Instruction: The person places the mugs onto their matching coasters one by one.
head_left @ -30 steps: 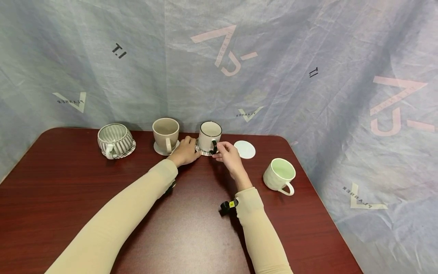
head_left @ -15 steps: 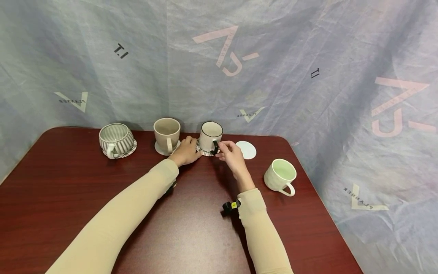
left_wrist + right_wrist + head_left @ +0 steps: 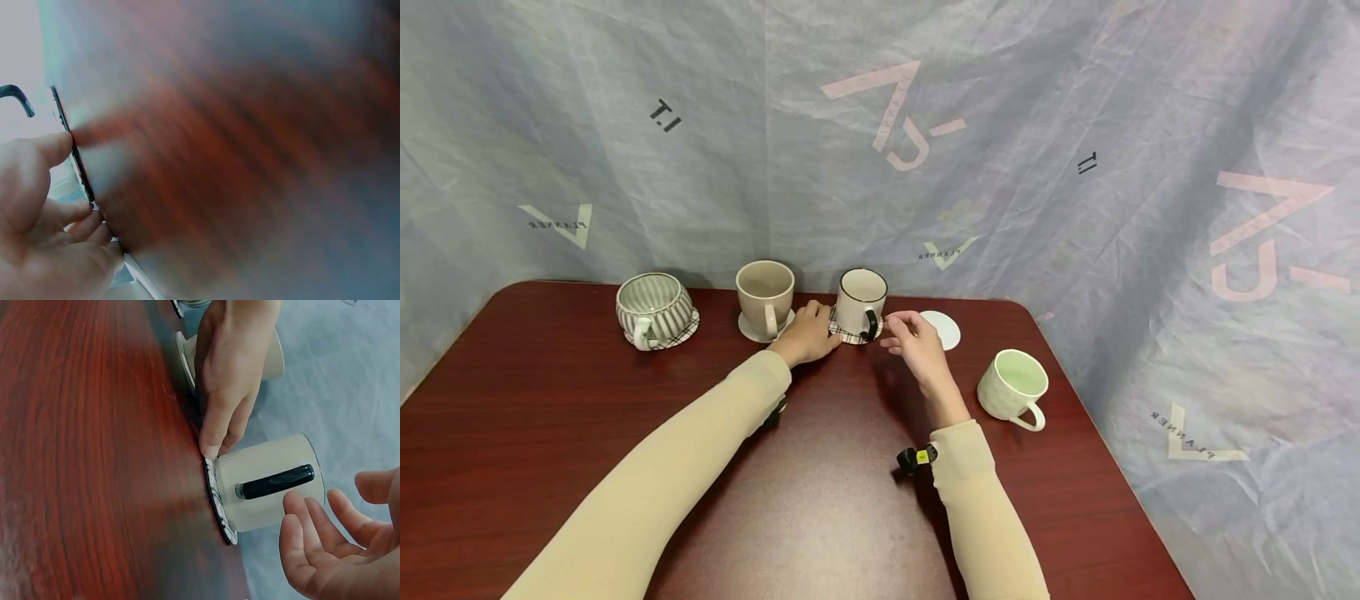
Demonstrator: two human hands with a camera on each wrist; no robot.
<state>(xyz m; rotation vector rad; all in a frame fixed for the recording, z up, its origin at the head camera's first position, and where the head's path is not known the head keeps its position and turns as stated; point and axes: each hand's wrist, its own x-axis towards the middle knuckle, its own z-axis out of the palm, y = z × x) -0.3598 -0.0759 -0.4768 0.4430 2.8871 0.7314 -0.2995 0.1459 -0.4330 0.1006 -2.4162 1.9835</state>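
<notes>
A white mug with a black rim and black handle [image 3: 856, 310] stands upright on a checked coaster [image 3: 846, 337]. My left hand [image 3: 807, 334] lies beside it, the thumb pressing the coaster's edge and the other fingertips resting low near it, as the left wrist view shows. My right hand [image 3: 919, 346] hovers just right of the black handle [image 3: 278, 482]. Its fingers are loosely bent and apart from the handle, with nothing between them. Left of my left hand, a beige mug [image 3: 765, 292] stands on a white coaster [image 3: 747, 330].
A striped round mug [image 3: 658, 308] sits on another checked coaster [image 3: 688, 327] at the left. A bare white coaster [image 3: 945, 329] lies behind my right hand. A pale green mug [image 3: 1011, 387] stands on the table [image 3: 820, 500] at the right. A grey curtain [image 3: 730, 150] hangs behind.
My right hand has drawn back to the right from the black handle, leaving a gap. The left hand and the mugs have kept their places.
</notes>
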